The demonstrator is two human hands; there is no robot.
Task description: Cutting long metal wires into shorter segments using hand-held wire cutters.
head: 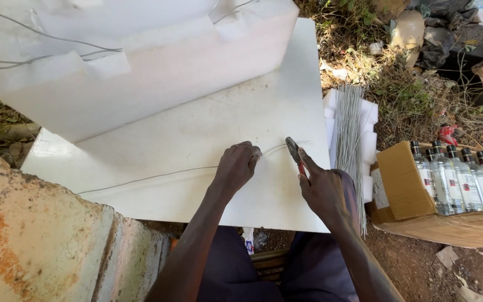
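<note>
A thin grey wire (157, 177) lies across a white foam board (197, 128) in front of me. My left hand (237, 166) pinches the wire near its right end, fingers closed on it. My right hand (322, 187) holds red-handled pliers (296, 154), whose jaws sit at the wire just right of my left hand. The wire runs left from my fingers toward the board's near edge.
A large white foam block (141, 61) with loose wires stands at the back of the board. A bundle of cut straight wires (350, 128) lies to the right. A cardboard box (420, 218) of clear bottles (465, 179) sits on the dirt. A concrete wall (34, 246) is at lower left.
</note>
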